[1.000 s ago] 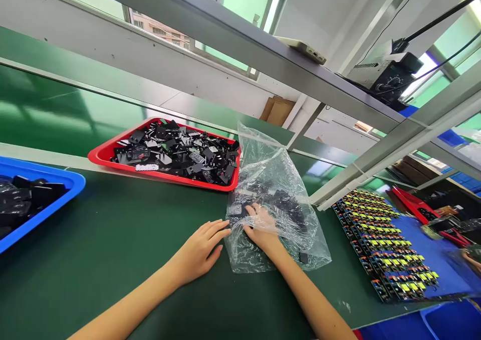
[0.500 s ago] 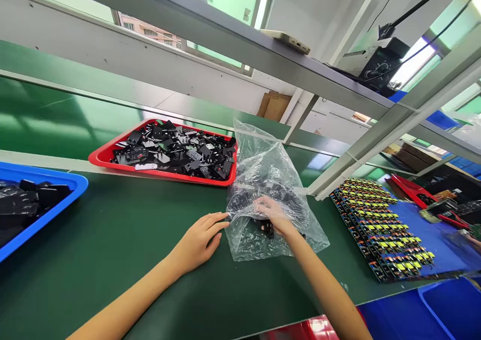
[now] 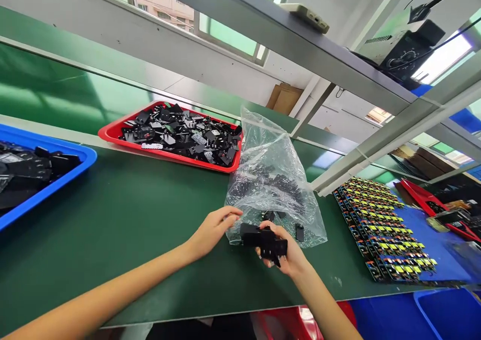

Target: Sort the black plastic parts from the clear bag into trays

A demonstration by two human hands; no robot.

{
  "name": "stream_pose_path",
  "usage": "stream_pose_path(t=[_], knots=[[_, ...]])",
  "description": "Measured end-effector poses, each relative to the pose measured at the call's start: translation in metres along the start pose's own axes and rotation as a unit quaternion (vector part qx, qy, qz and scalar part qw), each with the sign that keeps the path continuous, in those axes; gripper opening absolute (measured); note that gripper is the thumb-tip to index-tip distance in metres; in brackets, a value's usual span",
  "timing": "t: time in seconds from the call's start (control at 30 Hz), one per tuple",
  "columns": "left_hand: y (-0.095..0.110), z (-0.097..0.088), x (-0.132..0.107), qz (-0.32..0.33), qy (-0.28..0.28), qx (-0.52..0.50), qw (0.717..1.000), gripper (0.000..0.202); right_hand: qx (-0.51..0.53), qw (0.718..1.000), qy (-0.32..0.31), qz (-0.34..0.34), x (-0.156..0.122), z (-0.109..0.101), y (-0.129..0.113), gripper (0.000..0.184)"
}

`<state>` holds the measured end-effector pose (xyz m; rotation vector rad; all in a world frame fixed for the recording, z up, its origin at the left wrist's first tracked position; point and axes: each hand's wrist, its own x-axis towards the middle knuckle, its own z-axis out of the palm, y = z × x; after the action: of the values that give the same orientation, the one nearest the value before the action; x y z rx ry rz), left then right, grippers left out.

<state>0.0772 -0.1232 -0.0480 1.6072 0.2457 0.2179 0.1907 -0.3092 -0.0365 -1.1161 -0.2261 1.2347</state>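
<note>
Both forearms are bare to the frame's edge, with no sleeves, gloves, rings or watch visible.
</note>
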Motion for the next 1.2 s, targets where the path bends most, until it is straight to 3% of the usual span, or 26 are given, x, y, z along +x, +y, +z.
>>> stream_pose_path(t=[0.07, 0.13, 0.17, 0.2, 0.27, 0.4, 0.47, 0.57, 0.67, 0.77, 0.9, 1.07, 1.2], knots=[[-0.002, 0.005, 0.007, -0.147, -0.033, -0.189, 0.97, 0.037, -0.058, 0.998, -0.018, -0.026, -0.001, 0.013, -0.008, 0.031], [-0.005, 0.012, 0.011, -0.248, -0.085, -0.355, 0.897, 0.042, -0.178, 0.98, -0.011, -0.088, 0.006, 0.028, -0.016, 0.026], [-0.007, 0.015, 0.012, -0.276, -0.101, -0.415, 0.861, 0.043, -0.26, 0.956, 0.001, -0.138, 0.011, 0.035, -0.019, 0.023], [-0.01, 0.017, 0.014, -0.295, -0.103, -0.457, 0.833, 0.043, -0.346, 0.918, 0.011, -0.194, 0.018, 0.041, -0.019, 0.019], [-0.014, 0.019, 0.015, -0.304, -0.065, -0.51, 0.802, 0.041, -0.497, 0.815, 0.009, -0.299, 0.033, 0.049, -0.013, 0.02], [-0.016, 0.014, 0.015, -0.289, -0.021, -0.592, 0.752, 0.042, -0.651, 0.63, -0.018, -0.423, 0.057, 0.048, 0.016, 0.029], [-0.013, 0.012, 0.015, -0.297, -0.024, -0.611, 0.733, 0.047, -0.68, 0.567, -0.009, -0.465, 0.063, 0.042, 0.027, 0.031], [-0.008, 0.014, 0.014, -0.328, 0.007, -0.607, 0.724, 0.046, -0.698, 0.523, -0.008, -0.489, 0.063, 0.035, 0.031, 0.038], [-0.006, 0.019, 0.012, -0.358, 0.095, -0.575, 0.73, 0.034, -0.699, 0.519, 0.0, -0.491, 0.06, 0.031, 0.025, 0.051], [-0.005, 0.021, 0.009, -0.38, 0.154, -0.56, 0.72, 0.032, -0.673, 0.557, 0.002, -0.487, 0.058, 0.028, 0.018, 0.062], [0.001, 0.02, 0.005, -0.351, 0.115, -0.609, 0.702, 0.037, -0.595, 0.629, 0.002, -0.5, 0.057, 0.025, 0.011, 0.058], [0.0, 0.015, 0.005, -0.359, 0.104, -0.617, 0.692, 0.039, -0.574, 0.659, 0.026, -0.485, 0.055, 0.025, 0.006, 0.026], [-0.005, 0.007, 0.009, -0.363, 0.102, -0.606, 0.7, 0.036, -0.558, 0.672, 0.026, -0.487, 0.056, 0.021, 0.006, 0.02]])
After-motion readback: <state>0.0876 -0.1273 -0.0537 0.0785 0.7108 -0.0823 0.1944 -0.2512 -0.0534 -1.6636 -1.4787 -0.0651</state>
